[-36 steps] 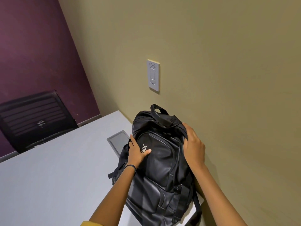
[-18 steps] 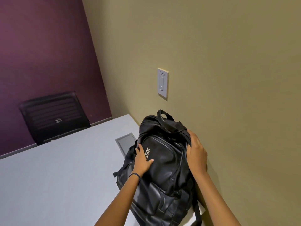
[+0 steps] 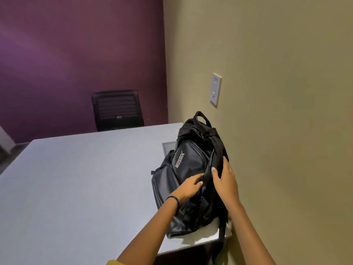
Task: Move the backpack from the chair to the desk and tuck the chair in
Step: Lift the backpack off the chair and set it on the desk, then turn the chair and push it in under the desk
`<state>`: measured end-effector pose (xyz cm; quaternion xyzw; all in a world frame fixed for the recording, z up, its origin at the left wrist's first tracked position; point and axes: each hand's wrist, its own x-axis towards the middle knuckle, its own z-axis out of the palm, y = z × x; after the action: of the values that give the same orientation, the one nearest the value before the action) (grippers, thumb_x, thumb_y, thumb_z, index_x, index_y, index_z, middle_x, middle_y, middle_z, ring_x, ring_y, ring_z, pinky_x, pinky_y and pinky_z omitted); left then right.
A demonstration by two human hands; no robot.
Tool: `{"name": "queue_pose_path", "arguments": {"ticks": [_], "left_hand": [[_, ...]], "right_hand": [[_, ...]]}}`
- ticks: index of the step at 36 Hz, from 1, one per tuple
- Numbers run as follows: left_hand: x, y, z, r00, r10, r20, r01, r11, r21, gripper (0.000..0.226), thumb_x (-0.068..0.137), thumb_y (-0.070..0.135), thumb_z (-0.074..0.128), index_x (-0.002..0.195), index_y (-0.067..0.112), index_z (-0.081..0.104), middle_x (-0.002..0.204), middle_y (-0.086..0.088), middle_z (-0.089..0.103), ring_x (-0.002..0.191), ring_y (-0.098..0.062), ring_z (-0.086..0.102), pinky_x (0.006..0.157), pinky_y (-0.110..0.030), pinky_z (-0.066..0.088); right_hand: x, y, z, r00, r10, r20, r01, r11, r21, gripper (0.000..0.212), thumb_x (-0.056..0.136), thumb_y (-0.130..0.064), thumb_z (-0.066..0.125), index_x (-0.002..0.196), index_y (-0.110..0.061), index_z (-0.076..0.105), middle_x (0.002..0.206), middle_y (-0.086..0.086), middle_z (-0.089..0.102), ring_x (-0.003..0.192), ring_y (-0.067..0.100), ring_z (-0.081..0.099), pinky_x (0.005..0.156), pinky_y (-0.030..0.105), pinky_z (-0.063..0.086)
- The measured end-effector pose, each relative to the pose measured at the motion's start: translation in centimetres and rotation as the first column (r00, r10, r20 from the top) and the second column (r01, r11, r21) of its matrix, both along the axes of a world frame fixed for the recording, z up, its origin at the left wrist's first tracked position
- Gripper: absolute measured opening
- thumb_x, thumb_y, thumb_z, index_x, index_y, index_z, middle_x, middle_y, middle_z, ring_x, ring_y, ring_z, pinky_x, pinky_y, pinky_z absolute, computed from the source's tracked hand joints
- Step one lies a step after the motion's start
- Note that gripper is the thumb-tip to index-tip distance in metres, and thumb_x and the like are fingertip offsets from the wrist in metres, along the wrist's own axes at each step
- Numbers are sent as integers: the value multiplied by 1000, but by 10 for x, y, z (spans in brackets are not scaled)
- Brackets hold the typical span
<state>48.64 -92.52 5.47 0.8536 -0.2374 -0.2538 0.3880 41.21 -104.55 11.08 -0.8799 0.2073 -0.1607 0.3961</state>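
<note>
The pale grey laminate tabletop [image 3: 76, 178] fills the lower left and centre of the frame, and the black leather-look backpack with a silver "MESSIX" logo [image 3: 189, 169] already lies on it at the right edge, against the olive wall [image 3: 286, 131]. So, judging from this, the 1st half of the task looks done or nearly so: the bag is off the chair and resting on the tabletop, with both hands on it. The 2nd half, tucking the chair in, seems to be left; the chair it came from is not in view. Only 1 black slatted-back office chair [image 3: 117, 109] shows, at the far side of the tabletop in the upper middle of the frame.

The backpack lies on its back, front panel up. Its long axis runs from the lower centre of the frame toward the upper right, with the top carry handle [image 3: 200, 119] pointing away, toward the white wall plate [image 3: 215, 89].

The right hand [image 3: 225, 180] wraps the bag's right side, fingers curled over a strap. The left hand [image 3: 188, 188] rests on the front pocket, fingers loosely spread, holding nothing.
</note>
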Motion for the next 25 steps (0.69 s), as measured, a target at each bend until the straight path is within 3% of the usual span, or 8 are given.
{"name": "queue_pose_path", "arguments": {"ticks": [3, 7, 10, 15, 20, 25], "left_hand": [[-30, 0, 1, 1000, 18, -5, -19, 998, -52, 56, 100, 14, 34, 151, 24, 14, 150, -10, 38, 116, -19, 48, 95, -22, 38], [-75, 18, 0, 999, 34, -41, -36, 999, -40, 57, 100, 21, 39, 151, 23, 13, 154, -11, 31, 131, -20, 42, 110, -32, 32], [-108, 38, -5, 995, 31, -90, -31, 1000, 5, 46, 101, 22, 40, 146, 19, 31, 150, -9, 39, 134, -21, 42, 101, -24, 35], [-157, 75, -13, 991, 107, -84, -98, 989, 108, 37, 100, 21, 42, 136, 14, 47, 139, -10, 53, 124, -22, 53, 97, -21, 37], [-203, 128, -13, 978, 198, -66, -182, 963, 197, 37, 99, 27, 44, 135, 17, 48, 141, -10, 50, 124, -26, 51, 107, -34, 36], [-248, 193, -6, 937, 340, -80, -314, 919, 238, 38, 101, 26, 40, 137, 14, 45, 141, -10, 51, 125, -27, 51, 111, -36, 34]], "right_hand": [[-21, 2, -13, 999, 42, 0, -41, 997, 64, 53, 96, -16, 46, 146, -11, 27, 151, 10, 33, 135, 28, 39, 108, 43, 39], [-51, 4, -33, 991, 132, -2, -130, 985, 116, 42, 95, 1, 40, 135, -8, 44, 148, 12, 38, 130, 28, 44, 106, 39, 39], [-72, 11, -46, 983, 183, -15, -178, 970, 163, 42, 91, 11, 34, 126, -4, 54, 147, 14, 39, 125, 29, 49, 103, 37, 40], [-97, 36, -67, 949, 300, -96, -272, 934, 233, 36, 93, 10, 36, 118, -3, 58, 139, 17, 47, 118, 35, 54, 103, 49, 42], [-116, 77, -83, 882, 439, -169, -385, 880, 278, 33, 92, 9, 38, 117, 2, 58, 129, 20, 55, 117, 36, 54, 100, 42, 43], [-137, 128, -94, 783, 596, -176, -533, 790, 302, 34, 90, 12, 40, 117, 1, 57, 127, 22, 56, 117, 35, 53, 103, 43, 40]]}}
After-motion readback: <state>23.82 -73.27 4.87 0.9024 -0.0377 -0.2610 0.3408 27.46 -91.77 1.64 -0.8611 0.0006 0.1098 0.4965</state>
